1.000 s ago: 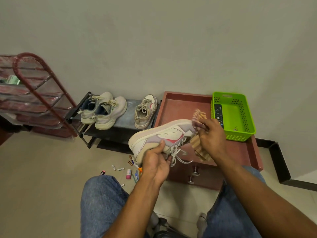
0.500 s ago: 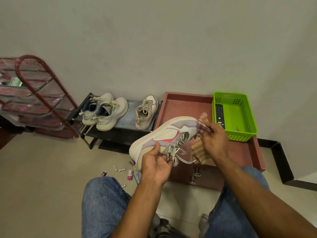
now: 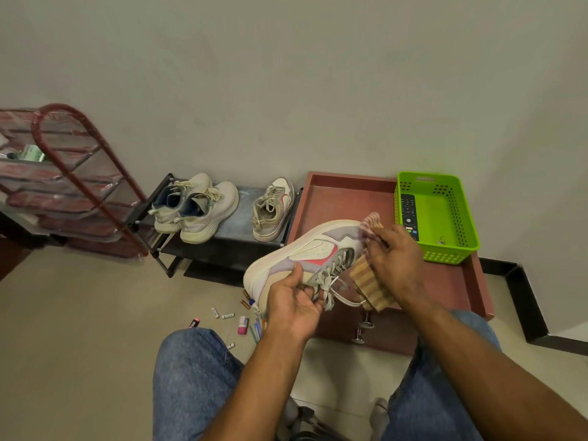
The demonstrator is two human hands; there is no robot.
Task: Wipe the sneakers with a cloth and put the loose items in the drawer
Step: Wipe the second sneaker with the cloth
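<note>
My left hand [image 3: 294, 302] grips a white sneaker with a red side mark [image 3: 305, 251] by its laces side, holding it tilted in the air over the drawer's front edge. A striped tan and pink cloth [image 3: 369, 278] is pressed against the shoe's heel end by my right hand [image 3: 393, 261]. Its matching sneaker [image 3: 273, 208] and a beige pair [image 3: 194, 206] rest on a low black shoe rack [image 3: 235, 218]. Small loose items [image 3: 237, 318], batteries and pens among them, lie scattered on the floor below the held shoe. The red-brown drawer [image 3: 343, 195] stands open on the floor.
A green plastic basket [image 3: 440, 218] holding a black remote [image 3: 408, 213] sits in the drawer's right back corner. A red metal rack [image 3: 63, 183] wrapped in plastic leans at the left. My knees in jeans fill the bottom of the view. A wall runs behind everything.
The shoe has been turned and raised at its heel end, so its toe tilts down to the left. My right hand with the cloth has slid along the heel end.
</note>
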